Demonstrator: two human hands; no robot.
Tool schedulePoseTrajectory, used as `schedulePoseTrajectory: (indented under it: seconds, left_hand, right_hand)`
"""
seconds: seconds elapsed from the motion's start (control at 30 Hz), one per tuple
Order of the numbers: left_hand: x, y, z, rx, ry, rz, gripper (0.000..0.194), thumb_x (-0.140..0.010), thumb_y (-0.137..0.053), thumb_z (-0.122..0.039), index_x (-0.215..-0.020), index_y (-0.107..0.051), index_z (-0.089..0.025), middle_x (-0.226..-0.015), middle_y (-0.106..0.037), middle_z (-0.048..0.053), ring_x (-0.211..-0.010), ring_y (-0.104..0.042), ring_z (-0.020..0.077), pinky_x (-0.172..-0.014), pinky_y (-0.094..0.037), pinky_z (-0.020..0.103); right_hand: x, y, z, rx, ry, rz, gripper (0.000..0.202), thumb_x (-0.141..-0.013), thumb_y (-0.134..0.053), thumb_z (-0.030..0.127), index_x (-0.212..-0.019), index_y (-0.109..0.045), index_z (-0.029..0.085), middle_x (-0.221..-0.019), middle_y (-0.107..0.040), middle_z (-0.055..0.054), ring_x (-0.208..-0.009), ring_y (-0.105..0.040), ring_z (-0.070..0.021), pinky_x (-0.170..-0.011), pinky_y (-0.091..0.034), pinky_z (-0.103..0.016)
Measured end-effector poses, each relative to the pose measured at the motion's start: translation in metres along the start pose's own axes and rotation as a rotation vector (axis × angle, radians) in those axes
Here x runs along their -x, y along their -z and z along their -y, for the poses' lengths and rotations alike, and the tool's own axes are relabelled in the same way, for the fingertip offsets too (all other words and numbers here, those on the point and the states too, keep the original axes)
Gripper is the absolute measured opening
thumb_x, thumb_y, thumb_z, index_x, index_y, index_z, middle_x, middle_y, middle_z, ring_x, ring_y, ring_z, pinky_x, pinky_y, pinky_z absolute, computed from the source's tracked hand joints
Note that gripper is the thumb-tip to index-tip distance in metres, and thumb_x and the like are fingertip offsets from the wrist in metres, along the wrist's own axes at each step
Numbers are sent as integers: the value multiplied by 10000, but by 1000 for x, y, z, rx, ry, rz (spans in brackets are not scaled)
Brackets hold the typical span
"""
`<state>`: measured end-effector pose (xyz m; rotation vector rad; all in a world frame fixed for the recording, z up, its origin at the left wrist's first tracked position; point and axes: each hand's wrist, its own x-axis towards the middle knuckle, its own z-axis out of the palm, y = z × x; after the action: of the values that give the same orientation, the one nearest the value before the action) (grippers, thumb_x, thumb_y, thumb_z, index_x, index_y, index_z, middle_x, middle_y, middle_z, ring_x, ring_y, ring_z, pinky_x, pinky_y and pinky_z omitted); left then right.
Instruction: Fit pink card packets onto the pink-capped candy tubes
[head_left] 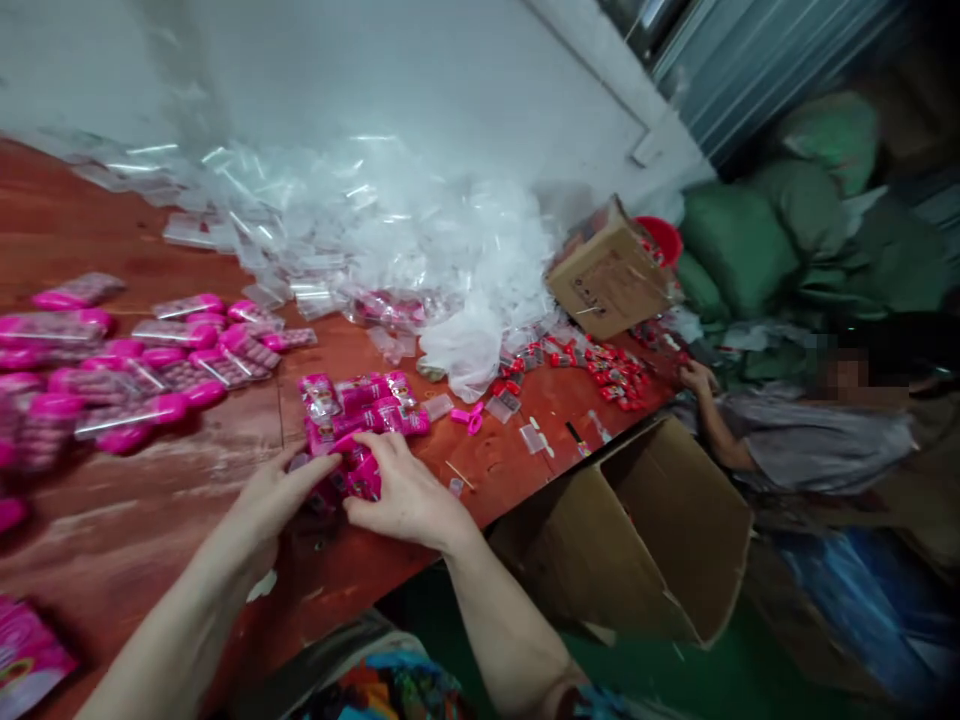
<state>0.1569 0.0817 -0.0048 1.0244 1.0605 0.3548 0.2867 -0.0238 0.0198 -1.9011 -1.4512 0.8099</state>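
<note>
The left hand point(277, 495) and right hand point(411, 495) are loosely grasping pink packets point(365, 476) from opposite sides, apparently keeping them bunched. Similar wrappers point(367, 400) are lying just beyond.

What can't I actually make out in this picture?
From the head camera view:
- The left hand's grip: its fingertips are hidden behind pink packets and the right hand.
- Lettering on those packets: too small and blurred.
- Printing on the upper cardboard box: blurred.
- The large pink packet: cut off by the left edge.
- The lower open box's bottom: hidden by its walls.
</note>
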Motion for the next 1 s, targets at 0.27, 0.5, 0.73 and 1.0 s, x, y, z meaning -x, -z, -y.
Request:
schedulePoseTrajectory:
  seconds: [0.27,0.5,0.73,1.0]
  left_hand:
    - [1,-15,-9,-4,88,69,598,-695,-738,-421,-1247,-539,-301,-801,-703,44,-518,-629,199,-456,-541,329]
    - [2,1,-6,117,178,215,542,-698,-729,-412,-1178,-546,-238,-728,-690,39,-476,-611,181,-435,-538,312]
    - [34,20,2,280,52,264,505,-748,-692,-416,-1199,-538,-249,-829,-685,51,-540,-634,179,-403,-521,274]
    - [158,113,44,618,-235,70,516,-788,-680,-387,-1270,-546,-261,-969,-673,61,-629,-652,173,-451,-537,263]
  right_hand:
    - [7,-6,-18,-222,-40,-117,744,-699,-717,223,-1373,-408,280,-1347,-450,-60,-1196,-521,-229,-1035,-398,-385]
    - [6,-11,-14,-576,-73,11,663,-719,-701,173,-1321,-430,240,-992,-629,-1,-815,-624,-144,-793,-511,-310]
    - [13,-22,17,-564,23,45,617,-759,-674,185,-1314,-412,243,-1100,-634,-33,-921,-648,-172,-864,-519,-349]
    - [32,-91,103,-237,292,324,590,-822,-639,262,-1359,-395,292,-1376,-490,-74,-1184,-558,-236,-1028,-439,-396]
